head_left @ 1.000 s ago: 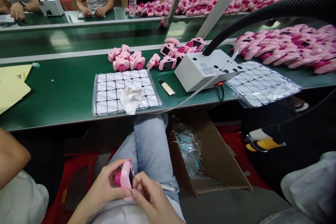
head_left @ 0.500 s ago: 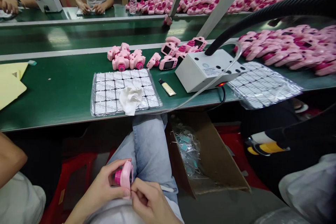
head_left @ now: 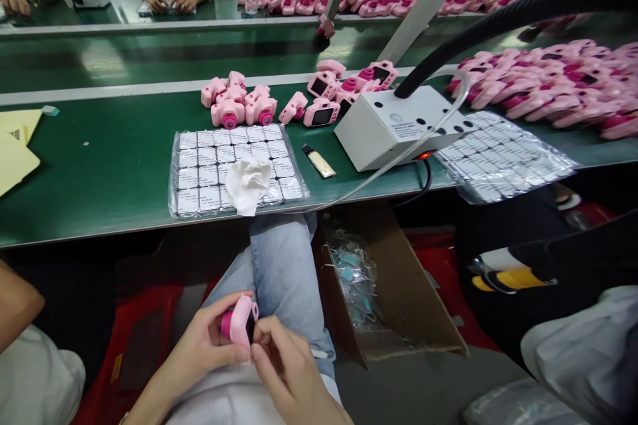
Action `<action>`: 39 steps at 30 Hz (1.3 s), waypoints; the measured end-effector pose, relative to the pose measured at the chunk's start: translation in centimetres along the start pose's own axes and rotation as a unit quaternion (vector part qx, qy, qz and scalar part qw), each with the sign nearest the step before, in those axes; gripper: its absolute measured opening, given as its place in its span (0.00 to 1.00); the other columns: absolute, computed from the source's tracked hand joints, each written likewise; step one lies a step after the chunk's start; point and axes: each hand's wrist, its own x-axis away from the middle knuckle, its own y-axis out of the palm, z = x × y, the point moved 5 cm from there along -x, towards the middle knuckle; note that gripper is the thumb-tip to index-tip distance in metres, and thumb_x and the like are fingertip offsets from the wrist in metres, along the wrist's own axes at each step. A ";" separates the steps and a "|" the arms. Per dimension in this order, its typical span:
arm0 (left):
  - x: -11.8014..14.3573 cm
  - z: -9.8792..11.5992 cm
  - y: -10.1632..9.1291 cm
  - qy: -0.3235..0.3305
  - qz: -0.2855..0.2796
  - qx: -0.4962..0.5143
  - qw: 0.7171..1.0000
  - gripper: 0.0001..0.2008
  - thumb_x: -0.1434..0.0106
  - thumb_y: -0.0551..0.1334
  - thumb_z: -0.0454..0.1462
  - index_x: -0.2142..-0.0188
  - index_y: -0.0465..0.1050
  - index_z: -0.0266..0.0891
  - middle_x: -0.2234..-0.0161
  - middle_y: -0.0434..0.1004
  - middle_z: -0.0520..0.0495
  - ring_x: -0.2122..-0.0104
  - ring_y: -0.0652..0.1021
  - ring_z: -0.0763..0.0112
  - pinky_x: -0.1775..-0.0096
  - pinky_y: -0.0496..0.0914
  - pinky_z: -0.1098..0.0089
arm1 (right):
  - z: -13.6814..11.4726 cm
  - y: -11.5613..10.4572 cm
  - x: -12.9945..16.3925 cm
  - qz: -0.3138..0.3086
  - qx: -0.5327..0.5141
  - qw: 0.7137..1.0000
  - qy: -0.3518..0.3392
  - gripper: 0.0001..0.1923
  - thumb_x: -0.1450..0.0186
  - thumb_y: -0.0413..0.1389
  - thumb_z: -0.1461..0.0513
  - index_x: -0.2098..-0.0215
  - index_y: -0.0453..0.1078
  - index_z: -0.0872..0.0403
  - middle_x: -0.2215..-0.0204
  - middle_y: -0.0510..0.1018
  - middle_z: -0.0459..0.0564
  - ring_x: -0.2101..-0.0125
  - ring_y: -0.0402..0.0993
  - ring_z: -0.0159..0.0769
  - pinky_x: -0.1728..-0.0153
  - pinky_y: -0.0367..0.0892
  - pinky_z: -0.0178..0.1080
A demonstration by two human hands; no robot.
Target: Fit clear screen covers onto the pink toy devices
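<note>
Your left hand gripped a pink camera, thumb below and fingers over the top, its lens facing your palm. Your right hand was curled, thumb and index fingertips at the camera's screen side; whether they pinched anything could not be told. Ahead of both hands, a crumpled tissue lay on the bench's wrapped sheet.

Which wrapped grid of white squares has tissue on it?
The left grid, beside the tube: crumpled tissue lies on it. The right grid, past the white box, shows none.
</note>
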 end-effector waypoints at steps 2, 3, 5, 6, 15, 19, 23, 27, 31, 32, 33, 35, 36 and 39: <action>-0.1 0.1 0.0 -0.008 -0.001 -0.004 1.000 0.43 0.50 0.86 0.46 0.35 0.82 0.45 0.41 0.85 0.36 0.44 0.84 0.44 0.45 0.81 0.53 | 0.5 0.1 0.2 -0.039 -0.026 0.998 0.048 0.08 0.20 0.50 0.61 0.60 0.65 0.48 0.69 0.73 0.41 0.70 0.70 0.31 0.67 0.61 0.34; -0.2 0.1 -0.1 -0.012 -0.002 -0.007 1.000 0.43 0.50 0.87 0.46 0.35 0.82 0.45 0.42 0.86 0.37 0.45 0.84 0.45 0.45 0.81 0.53 | 0.7 0.2 0.3 -0.058 -0.036 0.996 0.066 0.09 0.19 0.50 0.60 0.60 0.65 0.48 0.68 0.74 0.41 0.69 0.71 0.32 0.67 0.62 0.34; -0.2 0.1 -0.2 -0.018 -0.003 -0.013 1.000 0.43 0.51 0.87 0.45 0.36 0.82 0.45 0.42 0.86 0.37 0.44 0.84 0.45 0.45 0.81 0.54 | 1.1 0.5 0.5 -0.089 -0.042 0.991 0.090 0.10 0.19 0.49 0.59 0.60 0.65 0.48 0.67 0.76 0.42 0.66 0.74 0.34 0.64 0.64 0.34; -0.1 0.0 -0.2 -0.020 -0.004 -0.015 1.000 0.43 0.51 0.87 0.45 0.36 0.82 0.45 0.42 0.85 0.38 0.44 0.84 0.45 0.45 0.81 0.54 | 1.2 0.6 0.6 -0.103 -0.040 0.989 0.099 0.10 0.18 0.49 0.59 0.59 0.65 0.48 0.66 0.76 0.42 0.65 0.75 0.34 0.62 0.65 0.34; -0.2 -0.2 -0.7 -0.037 -0.004 -0.064 0.997 0.42 0.50 0.86 0.45 0.35 0.81 0.44 0.43 0.85 0.40 0.43 0.81 0.47 0.43 0.77 0.57 | 0.6 0.6 0.4 -0.189 0.095 0.977 0.029 0.10 0.21 0.46 0.67 0.58 0.64 0.48 0.65 0.78 0.45 0.68 0.76 0.36 0.65 0.62 0.36; -0.4 0.1 -0.5 -0.035 -0.014 -0.077 0.996 0.42 0.48 0.85 0.44 0.35 0.80 0.44 0.42 0.85 0.41 0.43 0.81 0.47 0.40 0.75 0.55 | 0.5 0.3 -0.3 -0.167 0.067 0.984 0.015 0.11 0.22 0.50 0.67 0.63 0.63 0.48 0.70 0.73 0.40 0.71 0.69 0.32 0.66 0.60 0.34; -0.3 0.9 0.4 -0.050 -0.052 -0.065 0.995 0.43 0.46 0.83 0.45 0.32 0.77 0.44 0.40 0.82 0.40 0.42 0.80 0.47 0.39 0.75 0.53 | 0.8 0.4 -0.6 -0.049 0.020 0.996 -0.067 0.12 0.35 0.53 0.71 0.69 0.56 0.49 0.78 0.58 0.36 0.79 0.56 0.26 0.75 0.53 0.33; -0.8 2.9 2.2 -0.042 -0.092 -0.132 0.986 0.37 0.42 0.80 0.48 0.35 0.78 0.44 0.43 0.82 0.41 0.44 0.80 0.49 0.40 0.74 0.54 | 0.8 0.9 -0.3 0.046 0.073 0.987 -0.138 0.13 0.42 0.52 0.70 0.72 0.52 0.48 0.81 0.57 0.36 0.81 0.54 0.27 0.77 0.50 0.36; -1.4 4.1 3.8 -0.038 -0.096 -0.178 0.979 0.26 0.39 0.77 0.49 0.44 0.83 0.43 0.50 0.83 0.46 0.48 0.79 0.52 0.42 0.74 0.58 | 0.7 -0.1 0.0 0.104 0.136 0.972 -0.158 0.13 0.40 0.51 0.70 0.75 0.54 0.48 0.84 0.63 0.37 0.83 0.58 0.27 0.77 0.53 0.36; -1.3 3.9 4.0 -0.052 -0.107 -0.162 0.980 0.28 0.40 0.78 0.50 0.44 0.83 0.43 0.50 0.83 0.45 0.49 0.79 0.52 0.43 0.74 0.58 | 1.1 -0.9 0.2 0.110 0.149 0.970 -0.155 0.12 0.39 0.52 0.70 0.76 0.57 0.49 0.84 0.64 0.37 0.84 0.58 0.27 0.77 0.54 0.35; -1.0 3.5 3.9 -0.067 -0.115 -0.148 0.980 0.29 0.42 0.78 0.51 0.44 0.83 0.43 0.50 0.83 0.45 0.49 0.80 0.52 0.44 0.75 0.59 | 1.8 -2.1 0.3 0.117 0.164 0.969 -0.140 0.12 0.37 0.52 0.69 0.76 0.60 0.49 0.85 0.64 0.37 0.84 0.59 0.27 0.77 0.55 0.35; -0.2 2.6 3.1 -0.095 -0.121 -0.124 0.980 0.33 0.46 0.81 0.51 0.43 0.82 0.45 0.50 0.83 0.46 0.49 0.80 0.51 0.45 0.76 0.58 | 4.4 -5.8 0.6 0.153 0.209 0.964 -0.061 0.11 0.34 0.54 0.65 0.75 0.66 0.49 0.84 0.65 0.38 0.84 0.61 0.29 0.76 0.58 0.34; 0.3 2.3 2.4 -0.102 -0.116 -0.110 0.982 0.35 0.48 0.82 0.52 0.43 0.82 0.47 0.49 0.83 0.46 0.49 0.81 0.51 0.46 0.77 0.58 | 6.3 -8.3 0.7 0.178 0.240 0.954 0.012 0.11 0.33 0.54 0.62 0.74 0.68 0.49 0.84 0.66 0.39 0.83 0.63 0.30 0.75 0.60 0.34; 1.3 3.5 0.0 -0.049 -0.071 -0.046 0.995 0.38 0.55 0.86 0.51 0.46 0.81 0.48 0.44 0.80 0.43 0.50 0.84 0.48 0.48 0.80 0.55 | 12.7 -15.9 0.8 0.219 0.332 0.868 0.298 0.13 0.31 0.53 0.56 0.74 0.69 0.48 0.80 0.72 0.46 0.76 0.72 0.39 0.69 0.65 0.37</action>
